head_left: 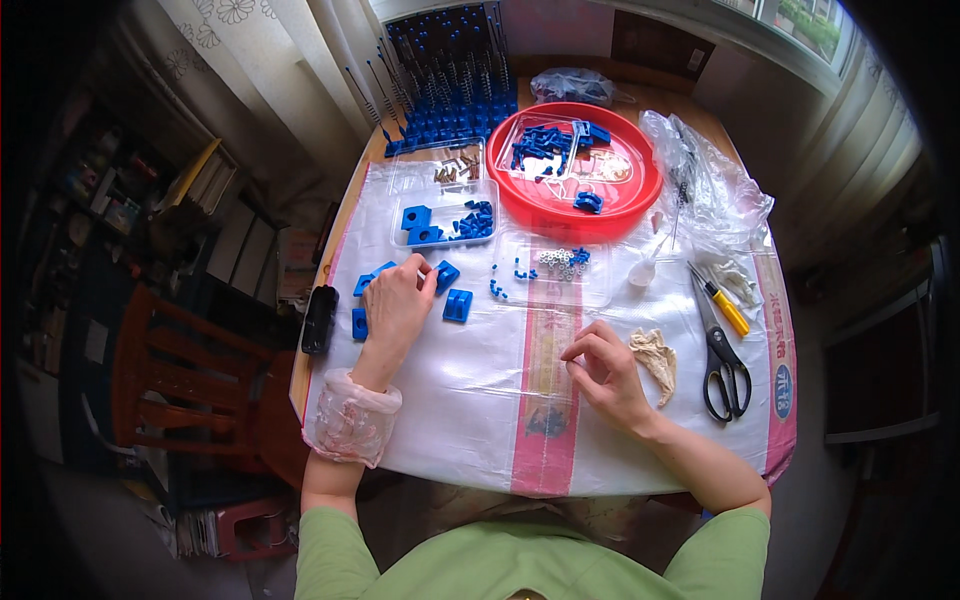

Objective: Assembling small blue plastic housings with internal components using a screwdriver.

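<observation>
Head view, and straight to the left hand (pixel 393 302), arched palm-down, thumb and forefinger drawn narrow at the left side of a blue block (pixel 449 276) on the white sheet (pixel 450 400) over the desk (pixel 298 378). Seemingly touching; whether gripped firmly or merely steadied, cannot tell from above. Likely light, stiff plastic, smooth enough to skid if nipped by a corner, hardly fragile. Best taken across two opposite flat sides, thumb against forefinger, with just a modest squeeze. Now the lie of things: block right at the fingertips, just right of the knuckles, with a ridged blue block (pixel 457 306) just beside, closer to the body and apart from the fingers. Over on the left of the wrist, another blue block (pixel 360 324), partly covered by the hand. Across to the right hand (pixel 607 375), well apart from the blocks, poised near a crumpled beige cloth (pixel 655 365), thumb and forefinger curled toward a narrow pinch; anything tiny between those tips, cannot tell.
</observation>
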A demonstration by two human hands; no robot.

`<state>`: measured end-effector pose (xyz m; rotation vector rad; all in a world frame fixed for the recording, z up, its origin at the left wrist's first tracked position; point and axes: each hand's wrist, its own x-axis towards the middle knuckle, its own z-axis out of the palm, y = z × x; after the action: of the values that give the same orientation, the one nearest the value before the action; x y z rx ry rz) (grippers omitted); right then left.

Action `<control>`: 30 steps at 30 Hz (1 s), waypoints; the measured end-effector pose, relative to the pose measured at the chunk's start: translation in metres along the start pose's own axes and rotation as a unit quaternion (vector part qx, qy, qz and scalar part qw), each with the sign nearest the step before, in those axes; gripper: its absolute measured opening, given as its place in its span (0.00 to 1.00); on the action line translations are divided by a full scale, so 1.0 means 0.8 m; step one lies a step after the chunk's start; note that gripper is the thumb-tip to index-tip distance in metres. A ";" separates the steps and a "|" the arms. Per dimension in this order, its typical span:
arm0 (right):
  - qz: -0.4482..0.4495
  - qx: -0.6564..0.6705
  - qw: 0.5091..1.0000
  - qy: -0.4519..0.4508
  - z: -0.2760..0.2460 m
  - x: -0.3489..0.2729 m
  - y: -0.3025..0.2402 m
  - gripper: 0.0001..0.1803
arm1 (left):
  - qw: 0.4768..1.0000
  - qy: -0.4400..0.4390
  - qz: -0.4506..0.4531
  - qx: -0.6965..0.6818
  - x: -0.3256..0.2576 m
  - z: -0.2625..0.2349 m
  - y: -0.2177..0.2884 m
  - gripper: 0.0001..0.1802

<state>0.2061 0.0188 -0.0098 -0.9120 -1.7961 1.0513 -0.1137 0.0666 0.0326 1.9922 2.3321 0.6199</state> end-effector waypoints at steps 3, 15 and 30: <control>-0.006 -0.004 1.000 0.000 0.000 0.000 0.000 0.07 | 0.995 0.054 0.088 -0.006 -0.002 -0.001 -0.003 0.07; 0.008 -0.013 1.000 -0.011 -0.003 0.000 -0.005 0.07 | 0.995 -0.009 0.099 0.000 -0.005 -0.004 -0.001 0.15; 0.018 -0.007 1.000 -0.022 -0.003 0.000 -0.005 0.07 | 0.982 -0.077 0.167 0.052 -0.017 -0.051 -0.048 0.18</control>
<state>0.2075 0.0177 -0.0054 -0.9393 -1.8309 1.0894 -0.1584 0.0376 0.0555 2.4074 1.9996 0.3384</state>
